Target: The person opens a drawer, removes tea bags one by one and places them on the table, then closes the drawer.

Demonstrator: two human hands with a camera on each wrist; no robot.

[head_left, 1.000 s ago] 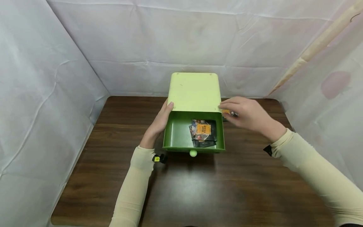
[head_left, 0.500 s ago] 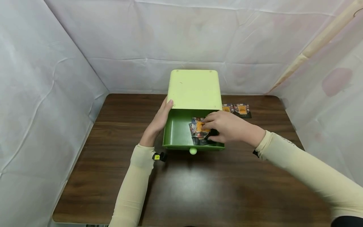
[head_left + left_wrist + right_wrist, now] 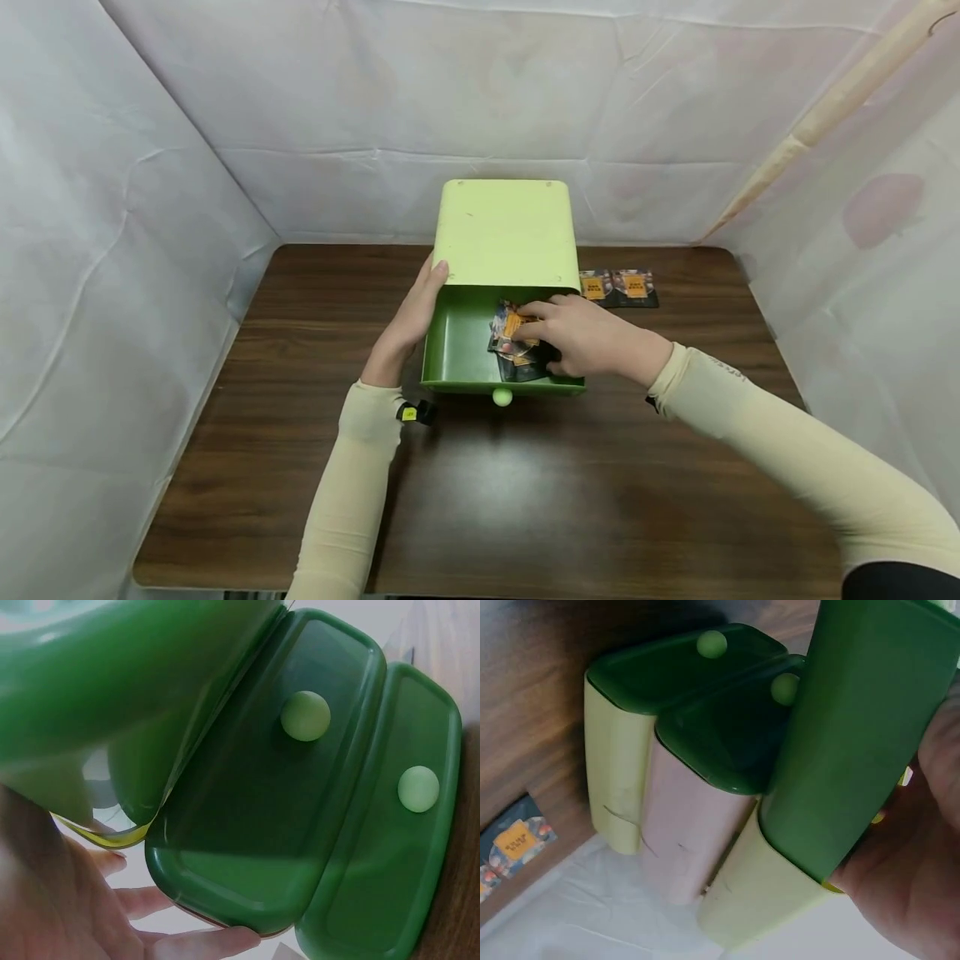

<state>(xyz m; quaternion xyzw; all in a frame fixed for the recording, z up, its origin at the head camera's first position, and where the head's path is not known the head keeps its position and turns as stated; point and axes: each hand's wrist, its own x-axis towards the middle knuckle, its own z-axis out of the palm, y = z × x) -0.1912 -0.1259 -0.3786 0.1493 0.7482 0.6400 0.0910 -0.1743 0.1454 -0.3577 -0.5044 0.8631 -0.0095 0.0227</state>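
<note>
A small drawer cabinet (image 3: 504,233) with a pale yellow-green top stands on the table, its green top drawer (image 3: 457,343) pulled out. Inside, toward the right, a dark printed packet (image 3: 501,327) with an orange label overlaps a second packet (image 3: 517,372). My right hand (image 3: 588,335) reaches over the drawer's right wall, fingertips touching the upper packet. Its thumb is held apart from the fingers, near the packets' right edge. My left hand (image 3: 410,315) rests on the cabinet's left side, thumb at the top front corner, fingers (image 3: 210,943) extended along the side.
Two similar packets, a left one (image 3: 596,288) and a right one (image 3: 636,288), lie on the wooden table (image 3: 660,483) right of the cabinet. Two lower drawers, the middle (image 3: 232,810) and the bottom (image 3: 375,877), are closed. Whitish cloth walls (image 3: 480,100) enclose the table.
My right hand has moved from the cabinet's right side into the drawer, onto the packets. The upper packet has turned and shifted slightly left. My left hand stays on the cabinet's side.
</note>
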